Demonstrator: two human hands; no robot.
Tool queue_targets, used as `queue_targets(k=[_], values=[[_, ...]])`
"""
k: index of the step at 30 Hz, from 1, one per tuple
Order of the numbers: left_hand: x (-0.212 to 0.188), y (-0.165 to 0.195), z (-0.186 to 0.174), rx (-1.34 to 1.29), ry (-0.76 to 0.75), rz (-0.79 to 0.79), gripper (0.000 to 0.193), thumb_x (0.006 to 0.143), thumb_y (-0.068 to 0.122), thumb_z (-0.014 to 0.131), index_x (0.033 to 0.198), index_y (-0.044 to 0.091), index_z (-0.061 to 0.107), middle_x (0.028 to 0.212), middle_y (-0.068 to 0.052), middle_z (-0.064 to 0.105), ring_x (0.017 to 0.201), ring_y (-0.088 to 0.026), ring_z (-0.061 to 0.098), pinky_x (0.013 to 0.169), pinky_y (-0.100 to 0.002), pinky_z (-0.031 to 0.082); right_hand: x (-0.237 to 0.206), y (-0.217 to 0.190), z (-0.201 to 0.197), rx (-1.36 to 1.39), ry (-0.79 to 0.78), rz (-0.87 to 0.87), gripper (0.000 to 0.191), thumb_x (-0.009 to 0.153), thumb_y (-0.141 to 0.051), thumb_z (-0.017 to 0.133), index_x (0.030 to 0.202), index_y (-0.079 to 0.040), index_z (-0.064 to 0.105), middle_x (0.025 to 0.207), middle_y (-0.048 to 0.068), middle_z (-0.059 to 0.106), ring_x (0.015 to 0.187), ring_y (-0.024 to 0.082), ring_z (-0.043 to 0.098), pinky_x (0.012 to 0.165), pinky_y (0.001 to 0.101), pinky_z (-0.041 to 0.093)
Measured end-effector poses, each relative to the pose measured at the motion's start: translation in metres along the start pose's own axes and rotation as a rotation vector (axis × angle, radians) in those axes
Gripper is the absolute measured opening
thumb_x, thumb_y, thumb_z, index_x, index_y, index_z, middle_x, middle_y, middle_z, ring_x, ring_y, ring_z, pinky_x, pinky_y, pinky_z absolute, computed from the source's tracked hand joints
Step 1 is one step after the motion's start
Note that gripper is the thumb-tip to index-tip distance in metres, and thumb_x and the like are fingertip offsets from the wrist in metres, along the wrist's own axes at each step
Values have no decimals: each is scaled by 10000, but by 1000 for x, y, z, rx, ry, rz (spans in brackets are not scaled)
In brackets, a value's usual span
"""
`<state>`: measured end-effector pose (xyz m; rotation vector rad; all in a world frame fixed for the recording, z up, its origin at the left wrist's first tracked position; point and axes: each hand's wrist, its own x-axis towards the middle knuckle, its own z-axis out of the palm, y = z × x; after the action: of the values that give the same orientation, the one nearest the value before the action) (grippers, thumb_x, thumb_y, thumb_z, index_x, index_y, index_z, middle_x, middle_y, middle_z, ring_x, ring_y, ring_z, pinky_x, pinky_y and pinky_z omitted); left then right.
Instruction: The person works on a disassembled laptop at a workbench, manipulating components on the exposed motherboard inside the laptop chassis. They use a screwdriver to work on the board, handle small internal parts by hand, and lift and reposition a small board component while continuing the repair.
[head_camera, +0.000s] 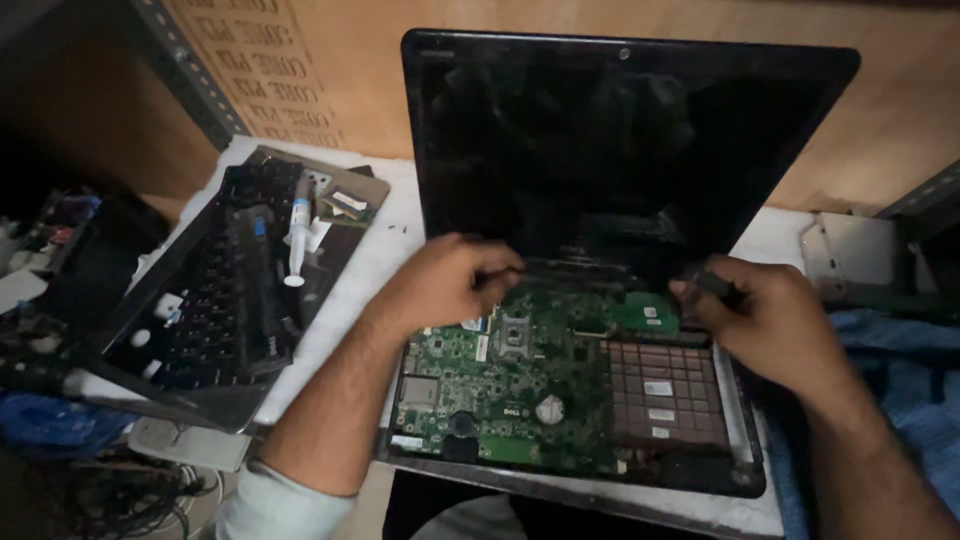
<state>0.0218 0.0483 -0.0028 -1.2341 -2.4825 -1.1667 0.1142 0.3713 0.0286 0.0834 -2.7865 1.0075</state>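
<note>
Head view: left hand (452, 280) and right hand (762, 318) pinched shut at laptop hinge strip (590, 268), risked cracking bare motherboard (520, 385) if yanked.

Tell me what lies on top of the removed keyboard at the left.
On the removed keyboard lies a white syringe, its tip pointing toward the person, with a small green board beside it on the grey panel. What lies beneath the keyboard is covered.
</note>
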Motion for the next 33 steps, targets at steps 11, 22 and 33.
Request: queue_targets(k=[11,22,33], values=[[4,5,8,-24,-102,-18,215,853,136,752,1062,89,758,927,-110,753,767,-263,731,672,-381,572,-12,16,2,-144,-927,24,324,809,-198,768,1121,-246,837,860,-27,851,675,168,778,649,328,607],[5,1,9,-30,-116,-65,196,861,144,727,1044,81,757,945,-113,757,814,-279,739,709,-394,579,-38,-35,17,-367,-1008,-243,297,838,-321,785,1103,-189,752,1022,89,721,1012,280,688,887,443,522],[7,3,16,-31,-94,-47,175,873,145,726,1027,70,759,952,-119,757,823,-275,747,709,-380,584,-45,-19,26,-264,-979,-348,210,778,-201,790,977,-146,750,904,90,733,942,310,684,803,481,519]])
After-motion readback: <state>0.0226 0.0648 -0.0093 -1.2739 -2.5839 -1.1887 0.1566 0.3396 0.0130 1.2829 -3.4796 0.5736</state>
